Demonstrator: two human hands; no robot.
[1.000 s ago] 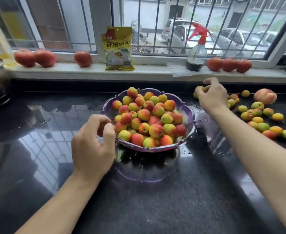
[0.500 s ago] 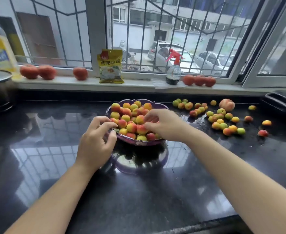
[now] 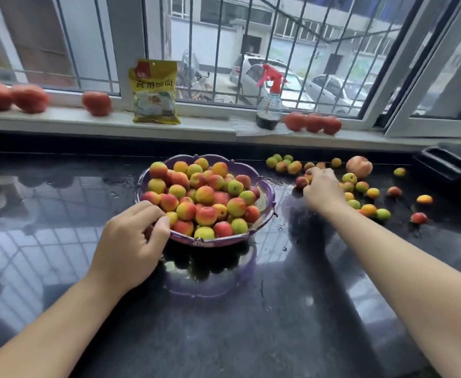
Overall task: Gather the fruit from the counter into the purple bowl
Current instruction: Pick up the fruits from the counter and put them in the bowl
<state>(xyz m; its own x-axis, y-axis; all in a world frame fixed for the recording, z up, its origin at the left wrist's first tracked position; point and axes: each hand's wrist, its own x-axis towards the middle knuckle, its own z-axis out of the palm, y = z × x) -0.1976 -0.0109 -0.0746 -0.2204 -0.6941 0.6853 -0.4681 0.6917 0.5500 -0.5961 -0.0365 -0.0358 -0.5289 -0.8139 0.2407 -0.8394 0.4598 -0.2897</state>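
Purple bowl (image 3: 262,186), translucent, heaped with red, orange and yellow-green fruit (image 3: 204,197). Same mixed colours on loose fruit (image 3: 361,186) at three o'clock. Black, glossy, speckled counter (image 3: 251,323). At twelve o'clock, yellow packet (image 3: 155,91); red-topped spray bottle (image 3: 269,105).

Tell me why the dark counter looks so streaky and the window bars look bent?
Head view: the glossy black counter mirrors the bright window, so pale bar-shaped glare spreads across its left side and under the purple bowl; the wide-angle lens bows the window bars and sill; the right hand is slightly motion-blurred among the loose fruit.
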